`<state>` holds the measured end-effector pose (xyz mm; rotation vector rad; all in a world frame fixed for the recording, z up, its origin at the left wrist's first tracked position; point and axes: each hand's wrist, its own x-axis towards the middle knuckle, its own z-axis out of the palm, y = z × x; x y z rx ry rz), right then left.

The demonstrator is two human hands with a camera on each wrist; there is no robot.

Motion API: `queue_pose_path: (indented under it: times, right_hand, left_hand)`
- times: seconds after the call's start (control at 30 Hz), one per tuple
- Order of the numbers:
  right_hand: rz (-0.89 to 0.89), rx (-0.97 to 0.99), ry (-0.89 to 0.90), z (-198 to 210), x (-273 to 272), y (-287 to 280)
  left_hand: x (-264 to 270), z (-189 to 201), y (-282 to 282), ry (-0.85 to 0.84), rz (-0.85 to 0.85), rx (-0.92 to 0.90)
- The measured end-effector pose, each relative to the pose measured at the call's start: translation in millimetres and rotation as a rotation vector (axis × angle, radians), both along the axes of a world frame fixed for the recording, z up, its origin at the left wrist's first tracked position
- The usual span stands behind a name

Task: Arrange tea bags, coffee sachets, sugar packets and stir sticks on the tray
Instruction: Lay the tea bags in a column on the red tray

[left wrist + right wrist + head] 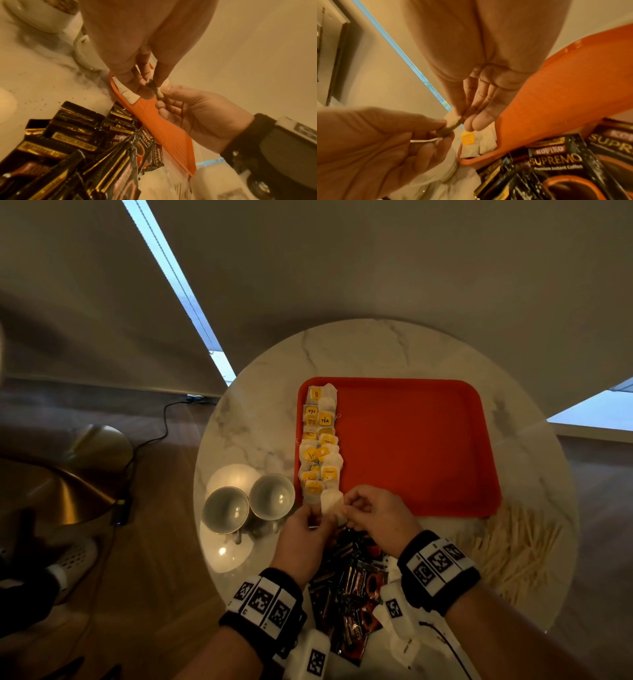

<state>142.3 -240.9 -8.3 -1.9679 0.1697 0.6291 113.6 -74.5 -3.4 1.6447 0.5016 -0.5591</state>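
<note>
Both hands (342, 515) pinch one tea bag (331, 503) above coffee sachets (352, 587), beside cups (272, 496).

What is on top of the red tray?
Tea bags lie in two rows along the left edge of the red tray, overlapping, so some are partly covered. The rest shows bare.

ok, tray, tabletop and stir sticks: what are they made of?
Tray: likely moulded plastic, matte orange, with a grid-textured floor and rolled rim. Tabletop: looks like polished marble, white with grey veins; could be imitation. Stir sticks: probably pale, unfinished wood.
</note>
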Motion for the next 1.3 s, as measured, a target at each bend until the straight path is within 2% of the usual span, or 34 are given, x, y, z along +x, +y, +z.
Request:
queue_pose_path:
  times: [0.17, 0.27, 0.4, 0.5, 0.6, 0.67, 0.73, 0.8, 0.9, 1.0, 1.17, 1.3]
  right_hand:
    - [-0.083, -0.096, 0.017, -28.9, 18.6, 13.4]
    - [-0.019, -0.253, 0.014, -41.0, 28.9, 24.3]
    - [0.013, -0.386, 0.029, -46.0, 33.9, 28.8]
    - [-0.002, -0.372, 0.053, -48.8, 37.7, 31.3]
    - [-0.019, -0.293, 0.108, -43.5, 42.4, 29.0]
    - [-0.024, -0.306, 0.118, -36.9, 46.1, 23.5]
    - [-0.009, -0.369, 0.070, -30.7, 54.3, 18.0]
    - [0.009, -0.385, -0.053, -22.2, 68.1, 17.1]
    - [0.128, -0.362, -0.229, -15.8, 98.8, 30.5]
    - [0.290, -0.445, -0.313, -25.5, 131.9, 49.3]
    - [0.551, -0.679, -0.248, -41.6, 156.3, 61.5]
    - [0.563, -0.697, -0.299, -44.1, 157.8, 61.6]
  left_hand:
    - [3.0, -7.0, -5.1, 0.009, -0.072, 0.163]
    - [3.2, -10.7, -8.4, -0.011, -0.111, 0.203]
    - [5.1, -17.0, -13.8, -0.119, -0.215, 0.310]
    - [9.5, -17.4, -18.0, -0.158, -0.283, 0.376]
    - [14.0, -25.1, -20.6, -0.115, -0.338, 0.417]
    - [16.3, -29.0, -20.7, -0.082, -0.363, 0.448]
    - [17.9, -30.4, -20.7, -0.081, -0.370, 0.463]
    - [17.5, -29.6, -22.3, -0.108, -0.377, 0.482]
    - [15.8, -28.8, -24.4, -0.161, -0.381, 0.517]
    - [14.9, -33.7, -25.2, -0.154, -0.396, 0.535]
    - [14.9, -41.4, -25.8, -0.130, -0.430, 0.567]
    - [17.4, -40.9, -29.8, -0.132, -0.435, 0.595]
